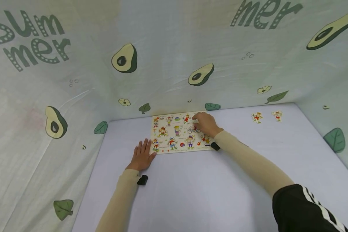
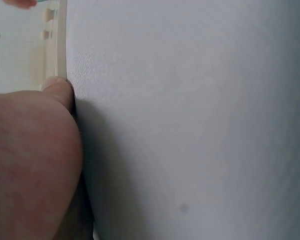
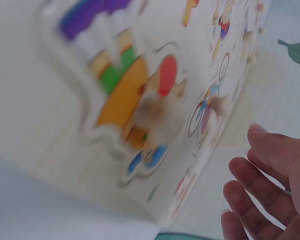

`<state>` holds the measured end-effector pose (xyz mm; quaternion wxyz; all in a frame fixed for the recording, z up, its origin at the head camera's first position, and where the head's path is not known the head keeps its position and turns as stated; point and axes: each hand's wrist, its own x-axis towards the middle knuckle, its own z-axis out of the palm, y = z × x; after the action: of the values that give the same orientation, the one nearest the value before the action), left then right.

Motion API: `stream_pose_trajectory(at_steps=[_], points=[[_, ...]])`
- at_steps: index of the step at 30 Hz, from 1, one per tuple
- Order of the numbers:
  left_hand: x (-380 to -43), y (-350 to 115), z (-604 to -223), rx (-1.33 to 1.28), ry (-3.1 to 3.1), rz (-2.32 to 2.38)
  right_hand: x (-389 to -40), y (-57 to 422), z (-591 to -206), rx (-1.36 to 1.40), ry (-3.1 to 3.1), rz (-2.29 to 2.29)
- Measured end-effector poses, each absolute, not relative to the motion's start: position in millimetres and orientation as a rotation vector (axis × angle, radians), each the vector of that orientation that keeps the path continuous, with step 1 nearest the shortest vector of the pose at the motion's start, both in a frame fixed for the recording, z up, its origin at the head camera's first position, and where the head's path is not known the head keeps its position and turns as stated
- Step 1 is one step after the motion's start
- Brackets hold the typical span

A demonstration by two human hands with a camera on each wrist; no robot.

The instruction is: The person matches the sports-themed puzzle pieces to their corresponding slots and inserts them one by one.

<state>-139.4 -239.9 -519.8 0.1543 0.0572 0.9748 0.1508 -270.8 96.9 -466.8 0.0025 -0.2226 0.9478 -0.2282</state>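
A wooden peg puzzle board (image 1: 169, 129) printed with sports figures lies at the back of the white table. My left hand (image 1: 142, 157) rests on the table at the board's left front corner, fingers spread. In the left wrist view its thumb (image 2: 59, 91) touches the board's edge. Over the board's right part hovers my right hand (image 1: 207, 124), near the cyclist piece (image 1: 194, 129). Its fingers (image 3: 255, 182) are bent loosely and spaced apart in the right wrist view, with nothing visible between them. A piece with a round knob (image 3: 157, 110) appears large and blurred there.
Two loose figure pieces lie to the board's right: one in red and yellow (image 1: 256, 117) and a paler one (image 1: 277, 116). A cloth with avocado prints (image 1: 162, 93) hangs behind the table and along its sides.
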Motion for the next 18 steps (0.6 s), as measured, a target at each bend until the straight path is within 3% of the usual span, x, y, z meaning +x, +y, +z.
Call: stream_pose_trajectory(at_steps=[18], points=[[-138.7,-241.1,-521.3,0.166,2.797,0.458,-256.6,225.3,-466.5,-0.445,3.162,-0.73]])
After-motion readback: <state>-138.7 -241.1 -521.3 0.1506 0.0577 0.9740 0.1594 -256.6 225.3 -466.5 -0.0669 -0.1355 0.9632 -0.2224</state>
